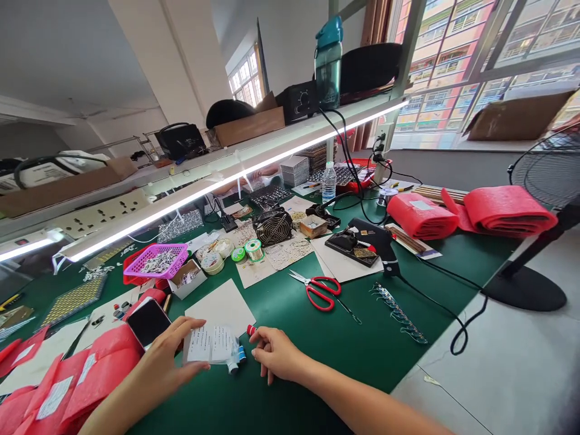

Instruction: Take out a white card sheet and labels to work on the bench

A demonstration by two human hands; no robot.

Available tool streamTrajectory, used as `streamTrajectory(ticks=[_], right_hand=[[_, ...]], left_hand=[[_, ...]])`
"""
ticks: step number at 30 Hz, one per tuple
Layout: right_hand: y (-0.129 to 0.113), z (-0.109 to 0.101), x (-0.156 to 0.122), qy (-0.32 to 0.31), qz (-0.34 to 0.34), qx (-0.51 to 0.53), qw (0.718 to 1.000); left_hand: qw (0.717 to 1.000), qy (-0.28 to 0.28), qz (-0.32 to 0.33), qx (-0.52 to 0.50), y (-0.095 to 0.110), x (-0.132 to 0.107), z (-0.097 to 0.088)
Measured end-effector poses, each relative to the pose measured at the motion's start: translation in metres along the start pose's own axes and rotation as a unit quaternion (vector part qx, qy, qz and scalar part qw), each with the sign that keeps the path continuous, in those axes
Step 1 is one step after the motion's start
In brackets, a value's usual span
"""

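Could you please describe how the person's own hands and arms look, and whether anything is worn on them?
The left hand and the right hand are bare, without gloves. No ring, watch or bracelet can be seen. The left forearm and the right forearm are uncovered as far as the picture shows them, with no sleeve in view.

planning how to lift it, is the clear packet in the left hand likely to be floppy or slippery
The packet probably bends at its right end, where the clear plastic looks thin and wrinkled. Its printed face looks flatter, so that part may be stiffer. The plastic's shine suggests it could be somewhat slippery.
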State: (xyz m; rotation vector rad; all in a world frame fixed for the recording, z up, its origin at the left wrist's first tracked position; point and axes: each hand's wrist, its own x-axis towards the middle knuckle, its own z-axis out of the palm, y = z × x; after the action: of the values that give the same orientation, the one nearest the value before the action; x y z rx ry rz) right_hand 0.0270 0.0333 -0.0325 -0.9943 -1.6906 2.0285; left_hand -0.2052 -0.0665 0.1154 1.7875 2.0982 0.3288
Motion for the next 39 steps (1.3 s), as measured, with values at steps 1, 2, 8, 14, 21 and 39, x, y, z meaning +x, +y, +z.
streamTrajectory(ticks=[1, 2, 8, 14, 21, 39], right_hand=[[-0.003, 0.0, -0.001, 0.001, -0.005, 0.019, 1.0], [-0.007, -0.001, -0.002, -0.005, -0.009, 0.04, 0.999], [-0.018, -0.009, -0.005, -0.062, -0.014, 0.121, 0.991], [-0.004, -0.011, 0.002, -0.003, -0.039, 0.089, 0.995], [-0.004, -0.017, 0.004, 0.041, -0.071, 0.056, 0.995], [-0.013, -0.029, 0.0, 0.076, -0.104, 0.026, 0.991]], left_hand=[[0.999, 0.02, 0.009, -0.047, -0.005, -0.003, 0.009], [0.995, 0.03, 0.017, -0.09, -0.01, -0.004, 0.018], [0.969, 0.05, 0.005, -0.243, -0.012, -0.007, 0.079], [0.924, 0.028, 0.001, -0.38, -0.01, -0.004, 0.107], [0.859, 0.064, -0.057, -0.504, -0.023, 0.005, 0.122], [0.816, 0.034, -0.1, -0.568, -0.011, -0.009, 0.147]])
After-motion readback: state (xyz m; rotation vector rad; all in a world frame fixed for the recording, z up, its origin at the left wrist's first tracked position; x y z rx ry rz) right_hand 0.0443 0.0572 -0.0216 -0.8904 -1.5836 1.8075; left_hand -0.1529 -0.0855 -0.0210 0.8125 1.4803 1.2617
